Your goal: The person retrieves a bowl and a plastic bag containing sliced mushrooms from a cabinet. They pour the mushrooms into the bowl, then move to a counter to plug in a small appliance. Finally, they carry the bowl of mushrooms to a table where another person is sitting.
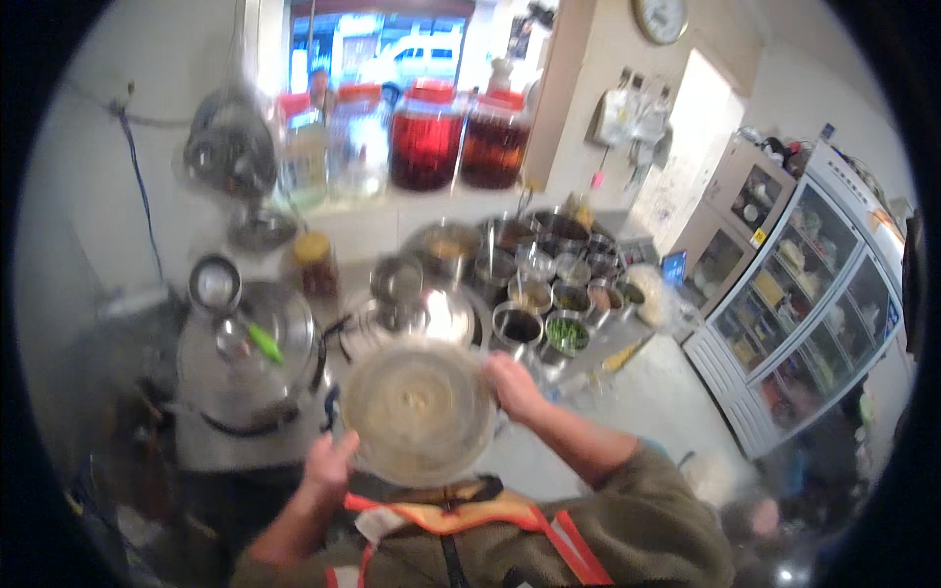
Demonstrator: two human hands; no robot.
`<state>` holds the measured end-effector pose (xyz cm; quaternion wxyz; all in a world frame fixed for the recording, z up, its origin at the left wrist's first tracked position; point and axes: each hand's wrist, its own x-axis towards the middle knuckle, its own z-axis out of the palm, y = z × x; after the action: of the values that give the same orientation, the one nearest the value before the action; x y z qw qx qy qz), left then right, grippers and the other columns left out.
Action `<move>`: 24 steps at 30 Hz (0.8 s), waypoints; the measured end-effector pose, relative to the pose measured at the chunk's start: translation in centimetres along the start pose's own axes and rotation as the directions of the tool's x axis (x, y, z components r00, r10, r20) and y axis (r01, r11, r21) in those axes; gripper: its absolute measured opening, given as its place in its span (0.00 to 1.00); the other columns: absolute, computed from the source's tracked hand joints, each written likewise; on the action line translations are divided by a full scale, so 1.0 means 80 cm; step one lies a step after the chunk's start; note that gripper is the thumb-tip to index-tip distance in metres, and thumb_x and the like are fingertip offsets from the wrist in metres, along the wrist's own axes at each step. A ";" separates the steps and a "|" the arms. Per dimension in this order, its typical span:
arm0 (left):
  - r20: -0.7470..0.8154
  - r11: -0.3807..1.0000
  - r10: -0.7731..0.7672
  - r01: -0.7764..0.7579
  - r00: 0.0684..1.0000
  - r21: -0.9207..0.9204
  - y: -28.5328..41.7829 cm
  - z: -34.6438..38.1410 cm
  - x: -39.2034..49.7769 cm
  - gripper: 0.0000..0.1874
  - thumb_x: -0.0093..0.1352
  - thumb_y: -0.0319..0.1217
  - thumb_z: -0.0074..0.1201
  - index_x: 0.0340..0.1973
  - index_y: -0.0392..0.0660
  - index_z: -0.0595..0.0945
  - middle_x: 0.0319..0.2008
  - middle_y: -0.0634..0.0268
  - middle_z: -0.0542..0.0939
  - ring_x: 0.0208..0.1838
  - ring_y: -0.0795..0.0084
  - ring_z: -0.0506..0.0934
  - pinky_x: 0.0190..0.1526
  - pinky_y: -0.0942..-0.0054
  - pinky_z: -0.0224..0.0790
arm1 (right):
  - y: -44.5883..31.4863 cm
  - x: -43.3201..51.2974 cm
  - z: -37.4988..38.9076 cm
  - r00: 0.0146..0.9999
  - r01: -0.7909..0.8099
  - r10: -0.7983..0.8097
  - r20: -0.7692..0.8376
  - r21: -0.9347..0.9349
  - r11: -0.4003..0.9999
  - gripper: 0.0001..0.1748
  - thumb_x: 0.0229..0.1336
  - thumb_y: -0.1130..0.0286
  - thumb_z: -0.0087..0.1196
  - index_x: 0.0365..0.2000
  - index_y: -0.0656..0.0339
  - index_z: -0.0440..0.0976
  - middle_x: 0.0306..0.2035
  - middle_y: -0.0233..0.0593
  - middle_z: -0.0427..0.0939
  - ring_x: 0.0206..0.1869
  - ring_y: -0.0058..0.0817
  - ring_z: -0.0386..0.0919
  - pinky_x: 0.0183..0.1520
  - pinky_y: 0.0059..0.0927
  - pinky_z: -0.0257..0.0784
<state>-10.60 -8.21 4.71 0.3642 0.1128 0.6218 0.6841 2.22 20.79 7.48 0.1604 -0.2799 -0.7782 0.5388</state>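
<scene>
Before my body I hold a round, translucent plastic basin or tub by its rim. My left hand grips its lower left edge, thumb on the rim. My right hand grips the upper right edge. What the basin contains, if anything, is blurred. Just behind it is a large pot with a shiny metal lid, partly covered by the basin. To the left stands a big steel pot with a lid, on which a utensil with a green handle lies.
Metal containers, one with chopped greens, crowd the counter behind right. A jar with a yellow lid stands at the wall. Jars of red liquid line the window ledge. A glass-door refrigerator is at the right; pans hang at the left.
</scene>
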 end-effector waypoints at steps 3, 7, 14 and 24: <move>0.052 0.987 0.147 -0.142 0.988 -0.079 -0.009 -0.013 0.002 0.17 0.69 0.39 0.46 0.39 0.35 0.78 0.35 0.65 0.79 0.35 0.78 0.75 0.38 0.75 0.67 | -0.002 0.015 0.022 0.998 0.056 -0.047 -0.040 0.266 0.962 0.17 0.61 0.57 0.44 0.26 0.60 0.69 0.21 0.29 0.67 0.20 0.18 0.64 0.22 0.23 0.59; 0.025 0.960 0.256 -0.251 0.966 -0.122 -0.023 -0.013 -0.010 0.21 0.70 0.42 0.46 0.41 0.34 0.78 0.37 0.66 0.79 0.38 0.79 0.71 0.43 0.77 0.62 | -0.001 0.022 0.043 0.996 -0.086 0.090 0.018 0.534 0.841 0.12 0.62 0.64 0.44 0.34 0.62 0.72 0.29 0.27 0.73 0.31 0.15 0.67 0.35 0.19 0.63; 0.052 0.973 0.166 -0.155 0.985 -0.173 -0.035 -0.012 -0.030 0.19 0.71 0.38 0.43 0.46 0.32 0.74 0.42 0.61 0.78 0.45 0.72 0.73 0.50 0.71 0.63 | 0.000 0.022 0.050 0.998 -0.022 0.052 -0.047 0.487 0.873 0.10 0.63 0.64 0.44 0.30 0.59 0.68 0.25 0.23 0.66 0.28 0.11 0.60 0.31 0.17 0.58; 0.068 0.954 0.125 -0.101 0.990 -0.283 -0.030 0.003 -0.043 0.18 0.69 0.34 0.41 0.48 0.32 0.72 0.44 0.56 0.78 0.47 0.65 0.76 0.50 0.67 0.67 | -0.006 0.035 0.026 0.958 0.276 -0.270 -0.095 0.562 0.779 0.09 0.61 0.65 0.49 0.32 0.60 0.66 0.28 0.25 0.70 0.28 0.10 0.64 0.30 0.15 0.62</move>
<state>-7.17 -10.33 3.51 0.3628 0.1245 0.4956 0.7792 -1.25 20.84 7.02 0.3166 -0.1059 -0.6128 0.7163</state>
